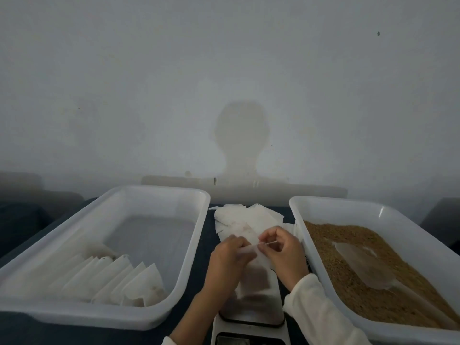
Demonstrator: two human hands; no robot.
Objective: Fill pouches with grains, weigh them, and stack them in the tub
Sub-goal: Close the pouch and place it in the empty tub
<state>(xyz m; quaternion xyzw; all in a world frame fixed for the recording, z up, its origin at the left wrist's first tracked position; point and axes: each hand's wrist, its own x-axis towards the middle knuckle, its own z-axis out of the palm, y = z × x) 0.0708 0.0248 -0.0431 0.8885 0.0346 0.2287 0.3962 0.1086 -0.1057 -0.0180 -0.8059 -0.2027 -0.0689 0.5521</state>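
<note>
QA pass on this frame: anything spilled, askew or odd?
No spill visible. One oddity: a translucent sheet or scoop lies on the grains in the right tub, what it is unclear. Filled pouches lean in a tidy row in the left tub.

We see from one head-worn wide-angle camera, facing forward and down, close over the worktop, wall beyond

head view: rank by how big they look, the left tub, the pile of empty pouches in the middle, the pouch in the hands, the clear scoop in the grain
1. left tub
2. pile of empty pouches
3. Clear scoop and held pouch: they look alike in size, and the hands hide part of the pouch, so I won't rank them.
</note>
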